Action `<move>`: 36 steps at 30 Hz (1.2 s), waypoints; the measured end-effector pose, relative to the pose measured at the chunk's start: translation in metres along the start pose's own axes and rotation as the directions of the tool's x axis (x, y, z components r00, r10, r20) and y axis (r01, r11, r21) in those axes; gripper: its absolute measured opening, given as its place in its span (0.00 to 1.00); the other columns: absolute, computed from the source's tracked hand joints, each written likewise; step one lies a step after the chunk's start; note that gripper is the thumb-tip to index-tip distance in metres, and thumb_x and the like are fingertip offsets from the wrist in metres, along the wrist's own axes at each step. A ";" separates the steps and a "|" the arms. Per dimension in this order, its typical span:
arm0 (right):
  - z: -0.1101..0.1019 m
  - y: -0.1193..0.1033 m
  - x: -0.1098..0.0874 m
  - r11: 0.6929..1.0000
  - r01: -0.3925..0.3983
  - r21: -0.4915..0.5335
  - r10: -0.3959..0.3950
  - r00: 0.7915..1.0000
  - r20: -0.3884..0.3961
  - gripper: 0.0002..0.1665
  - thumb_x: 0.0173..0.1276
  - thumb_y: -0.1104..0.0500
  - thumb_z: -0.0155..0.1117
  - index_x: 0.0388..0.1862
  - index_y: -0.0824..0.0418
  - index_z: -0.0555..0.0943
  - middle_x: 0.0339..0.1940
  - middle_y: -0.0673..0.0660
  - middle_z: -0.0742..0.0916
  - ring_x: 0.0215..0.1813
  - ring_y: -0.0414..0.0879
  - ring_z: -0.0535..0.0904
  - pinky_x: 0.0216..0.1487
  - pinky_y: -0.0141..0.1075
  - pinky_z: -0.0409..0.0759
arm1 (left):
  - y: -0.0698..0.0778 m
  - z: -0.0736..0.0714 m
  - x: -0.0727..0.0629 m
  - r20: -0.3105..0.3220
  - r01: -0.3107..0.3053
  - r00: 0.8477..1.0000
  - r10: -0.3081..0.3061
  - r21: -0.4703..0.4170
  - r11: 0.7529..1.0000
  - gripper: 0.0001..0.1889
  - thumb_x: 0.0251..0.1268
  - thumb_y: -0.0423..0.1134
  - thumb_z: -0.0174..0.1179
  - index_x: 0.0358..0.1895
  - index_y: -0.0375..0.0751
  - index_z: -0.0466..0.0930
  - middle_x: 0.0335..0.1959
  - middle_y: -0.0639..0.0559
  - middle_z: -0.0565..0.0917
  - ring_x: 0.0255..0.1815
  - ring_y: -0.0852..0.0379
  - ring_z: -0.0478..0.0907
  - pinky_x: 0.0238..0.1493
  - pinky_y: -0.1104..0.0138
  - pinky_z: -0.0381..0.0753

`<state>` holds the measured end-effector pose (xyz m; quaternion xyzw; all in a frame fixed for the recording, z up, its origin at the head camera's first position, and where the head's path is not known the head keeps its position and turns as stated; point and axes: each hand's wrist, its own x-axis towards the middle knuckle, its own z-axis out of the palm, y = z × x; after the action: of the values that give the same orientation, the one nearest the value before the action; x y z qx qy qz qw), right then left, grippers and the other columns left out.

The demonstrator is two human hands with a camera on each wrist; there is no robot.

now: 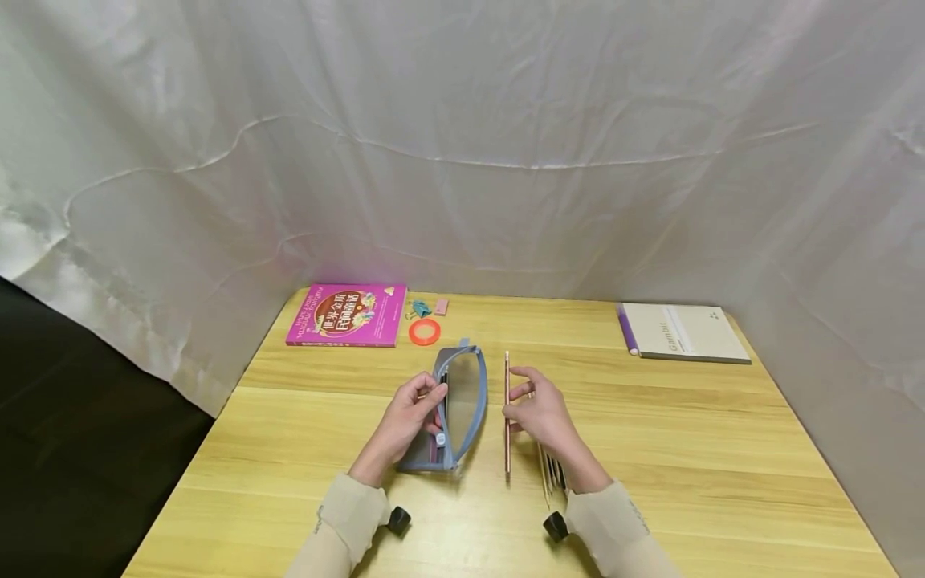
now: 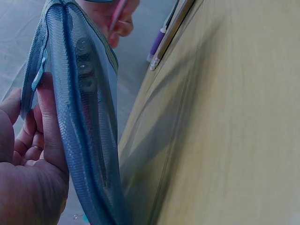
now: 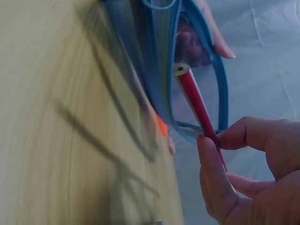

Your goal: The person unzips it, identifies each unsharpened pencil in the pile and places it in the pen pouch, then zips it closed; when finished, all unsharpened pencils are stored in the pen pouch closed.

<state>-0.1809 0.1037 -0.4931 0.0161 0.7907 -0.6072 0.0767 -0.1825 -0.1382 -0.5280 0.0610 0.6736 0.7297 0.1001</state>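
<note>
A wood-grain table [image 1: 723, 466] is backed by pale, shiny, creased curtain fabric [image 1: 506, 209], hung along the far, left and right edges; a dark area [image 1: 79, 449] is seen beyond the left edge, lower down. The near edge is cut off from view. At the far left corner a pink storybook [image 1: 347, 317] is laid flat. Just right of it, by the far edge: teal binder clip [image 1: 421, 307], pink eraser [image 1: 441, 307], red-orange tape roll [image 1: 413, 331]. At the far right corner a "Gambit" notebook [image 1: 697, 333] is placed, purple marker [image 1: 627, 329] along its left side.

Mid-table, a blue mesh pencil pouch [image 1: 481, 405] with pens inside is gripped at its opening between left hand [image 1: 408, 413] thumb and fingers. By right hand [image 1: 540, 408], a red pencil [image 1: 507, 449] is pinched in fingertips above the table, right of the pouch. More pencils [image 1: 552, 474] are partly hidden under the right wrist.
</note>
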 end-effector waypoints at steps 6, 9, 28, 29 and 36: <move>-0.001 -0.009 -0.004 0.996 0.033 0.083 -0.033 0.999 0.001 0.48 0.56 0.80 0.63 0.77 0.58 0.68 0.45 0.63 0.80 0.29 0.46 0.84 0.33 0.45 0.92 | 0.000 0.001 0.000 -0.006 0.002 1.000 -0.002 -0.002 1.000 0.13 0.80 0.43 0.58 0.38 0.39 0.71 0.26 0.51 0.75 0.20 0.59 0.76 0.19 0.69 0.82; 0.001 -0.012 -0.006 0.993 0.043 0.112 -0.043 0.999 -0.004 0.50 0.56 0.80 0.63 0.78 0.57 0.66 0.45 0.63 0.80 0.30 0.46 0.85 0.33 0.45 0.92 | 0.000 0.001 0.000 -0.004 0.001 1.000 -0.001 -0.001 1.000 0.14 0.80 0.44 0.58 0.39 0.36 0.71 0.26 0.51 0.75 0.20 0.59 0.76 0.19 0.69 0.82; 0.008 -0.015 -0.005 0.963 0.092 0.255 -0.076 0.994 -0.074 0.47 0.58 0.83 0.60 0.77 0.59 0.65 0.43 0.61 0.77 0.31 0.43 0.80 0.35 0.40 0.92 | 0.000 0.001 -0.001 0.008 -0.005 1.000 0.005 0.005 1.000 0.16 0.80 0.45 0.58 0.41 0.33 0.71 0.27 0.51 0.75 0.21 0.60 0.76 0.20 0.70 0.84; 0.009 -0.014 -0.005 0.960 0.093 0.263 -0.076 0.994 -0.075 0.47 0.58 0.83 0.60 0.77 0.59 0.66 0.43 0.61 0.77 0.31 0.43 0.81 0.35 0.40 0.92 | 0.001 0.001 -0.001 0.008 -0.005 1.000 0.005 0.005 1.000 0.16 0.80 0.45 0.58 0.41 0.34 0.71 0.27 0.51 0.75 0.21 0.60 0.76 0.20 0.70 0.83; 0.015 -0.011 -0.004 0.954 0.094 0.285 -0.075 0.994 -0.074 0.47 0.58 0.82 0.61 0.76 0.58 0.67 0.43 0.60 0.78 0.31 0.44 0.83 0.36 0.41 0.92 | 0.001 0.001 -0.001 0.009 -0.005 1.000 0.005 0.007 1.000 0.16 0.80 0.44 0.58 0.40 0.34 0.71 0.26 0.51 0.75 0.21 0.60 0.76 0.19 0.70 0.83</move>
<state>-0.1771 0.0867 -0.4859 0.0123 0.6958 -0.7177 0.0228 -0.1812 -0.1378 -0.5272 0.0665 0.6757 0.7272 0.1012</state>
